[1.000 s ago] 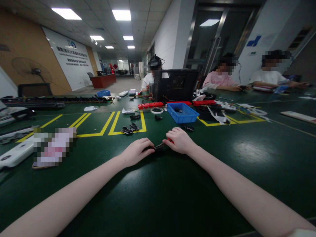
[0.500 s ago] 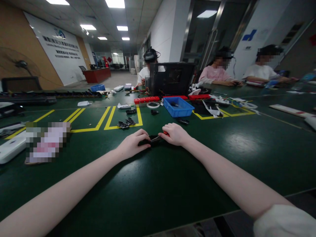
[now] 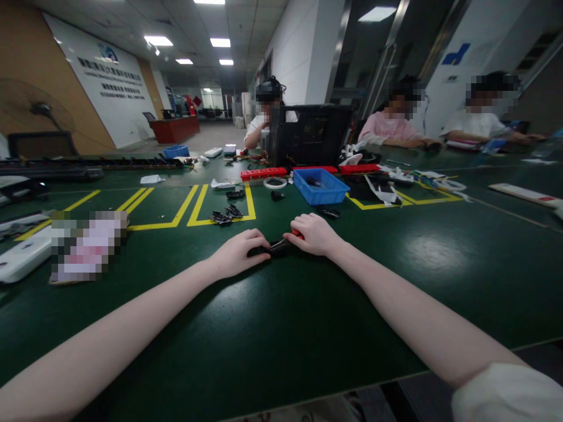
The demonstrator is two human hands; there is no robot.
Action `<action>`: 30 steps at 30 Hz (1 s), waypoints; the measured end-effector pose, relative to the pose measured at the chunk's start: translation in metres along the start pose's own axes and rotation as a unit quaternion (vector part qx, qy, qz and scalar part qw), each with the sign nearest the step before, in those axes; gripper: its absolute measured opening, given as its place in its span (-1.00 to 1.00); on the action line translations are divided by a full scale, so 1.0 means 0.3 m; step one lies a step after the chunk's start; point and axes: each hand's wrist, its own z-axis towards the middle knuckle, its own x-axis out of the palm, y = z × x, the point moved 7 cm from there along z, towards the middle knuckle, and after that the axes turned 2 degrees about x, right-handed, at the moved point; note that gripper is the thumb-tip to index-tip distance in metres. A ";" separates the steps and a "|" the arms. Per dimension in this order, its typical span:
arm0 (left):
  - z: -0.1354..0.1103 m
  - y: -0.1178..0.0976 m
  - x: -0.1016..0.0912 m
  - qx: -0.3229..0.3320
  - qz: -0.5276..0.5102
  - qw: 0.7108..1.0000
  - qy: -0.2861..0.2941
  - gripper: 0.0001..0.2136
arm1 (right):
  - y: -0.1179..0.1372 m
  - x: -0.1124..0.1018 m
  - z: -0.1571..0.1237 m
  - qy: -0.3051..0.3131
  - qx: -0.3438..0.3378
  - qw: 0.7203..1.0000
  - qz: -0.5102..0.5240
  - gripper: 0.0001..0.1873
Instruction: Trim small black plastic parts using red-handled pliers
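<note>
Head view: the right hand (image 3: pixel 315 234) grips a red-handled tool (image 3: pixel 298 233) pointing at the left hand (image 3: pixel 240 253), which pinches a dark part (image 3: pixel 255 251) between thumb and fingers — a loose pinch could let the tool's tip skid into that thumb.

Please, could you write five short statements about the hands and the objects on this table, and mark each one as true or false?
1. The right hand holds a red-handled tool. True.
2. The left hand lies open, holding nothing. False: it grips a dark piece.
3. In the picture, the white ring lies left of the nearer blue bin. True.
4. The nearer blue bin is upside down. False: it stands open side up, with a dark item inside.
5. The red strips lie between the two hands. False: they lie beyond both hands, farther from the person.
</note>
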 end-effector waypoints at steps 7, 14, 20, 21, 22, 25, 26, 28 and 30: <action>-0.001 -0.004 -0.003 0.002 -0.010 1.000 -0.001 -0.87 | -0.014 0.002 -0.003 -0.010 0.007 1.000 0.000 -0.57; 0.000 -0.006 -0.005 0.000 -0.012 1.000 -0.003 -0.87 | -0.002 -0.002 -0.001 -0.006 0.001 1.000 0.004 -0.55; -0.001 -0.009 -0.004 0.010 -0.023 1.000 0.000 -0.87 | 0.004 -0.005 -0.002 0.003 0.002 1.000 0.001 -0.55; -0.002 -0.009 -0.004 0.011 -0.024 1.000 -0.001 -0.87 | 0.004 -0.004 -0.002 0.005 0.003 1.000 0.000 -0.55; -0.002 -0.007 -0.004 0.009 -0.024 1.000 -0.002 -0.87 | 0.004 -0.002 -0.002 0.008 0.003 1.000 0.000 -0.54; -0.004 -0.003 -0.004 0.001 -0.022 1.000 -0.003 -0.86 | 0.003 0.002 -0.001 0.016 0.006 1.000 -0.003 -0.54; -0.005 -0.002 -0.004 -0.001 -0.022 1.000 -0.003 -0.86 | 0.003 0.003 -0.001 0.018 0.007 1.000 -0.004 -0.54; -0.004 -0.003 -0.005 -0.003 -0.026 1.000 -0.003 -0.86 | 0.001 0.006 -0.001 0.021 0.010 1.000 -0.006 -0.54; -0.003 -0.004 -0.007 0.000 -0.031 1.000 -0.003 -0.86 | 0.001 0.008 -0.001 0.023 0.012 1.000 -0.007 -0.53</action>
